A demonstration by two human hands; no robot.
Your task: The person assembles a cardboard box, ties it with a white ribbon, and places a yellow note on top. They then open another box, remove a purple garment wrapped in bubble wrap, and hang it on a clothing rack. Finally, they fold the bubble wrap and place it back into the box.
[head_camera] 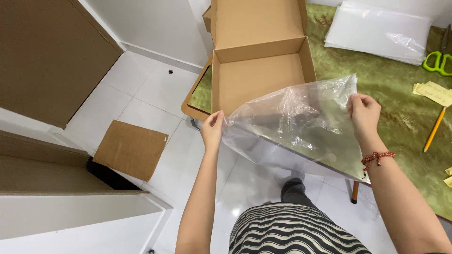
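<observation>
A clear plastic bag [296,127] is stretched in the air between both hands, over the table's near edge. My left hand [213,129] pinches its left corner. My right hand [363,113], with a red bracelet on the wrist, pinches its upper right corner. Just behind the bag an open brown cardboard box [259,70] with its lid up sits on the green marbled table [400,89], empty inside.
A stack of clear plastic sheets [381,30] lies at the table's far right, with green scissors [438,61], yellow paper slips [433,91] and a pencil [434,129] beside it. A flat piece of cardboard [131,148] lies on the white tiled floor. Brown boards [52,56] stand at left.
</observation>
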